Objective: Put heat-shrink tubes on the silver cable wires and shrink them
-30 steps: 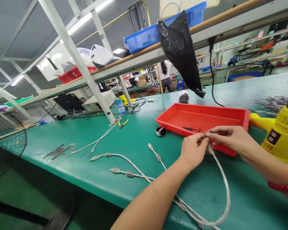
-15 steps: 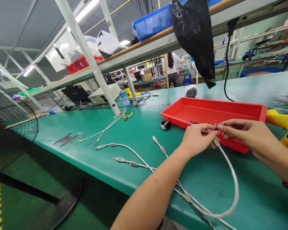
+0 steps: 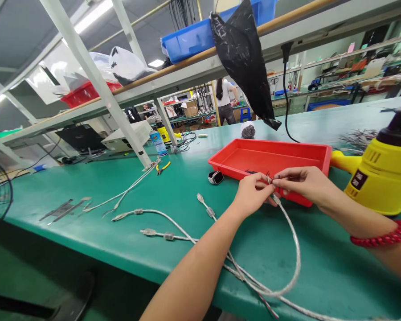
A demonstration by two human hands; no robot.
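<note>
My left hand [image 3: 254, 192] pinches the stripped end of a silvery braided cable [image 3: 296, 243] just in front of the red tray [image 3: 270, 154]. Close against it, my right hand [image 3: 299, 183] has thumb and forefinger pressed together on a thin dark piece at the cable's wires; it is too small to make out. The cable loops down from my fingers toward the bench's front edge. More silvery cables with clear connectors, among them a USB cable [image 3: 149, 232], lie crossed beside my left forearm.
A smartwatch [image 3: 215, 178] lies by the tray's left corner. To the right stands a yellow heat gun [image 3: 376, 174]. Yellow-handled cutters [image 3: 163, 167] and a blue spray can [image 3: 158, 143] are farther left. A black bag [image 3: 243, 67] hangs from the shelf; a person [image 3: 224, 100] stands behind.
The view has swung to the right, bringing more of the yellow heat gun into sight. Both hands keep their pinch at the cable end.
</note>
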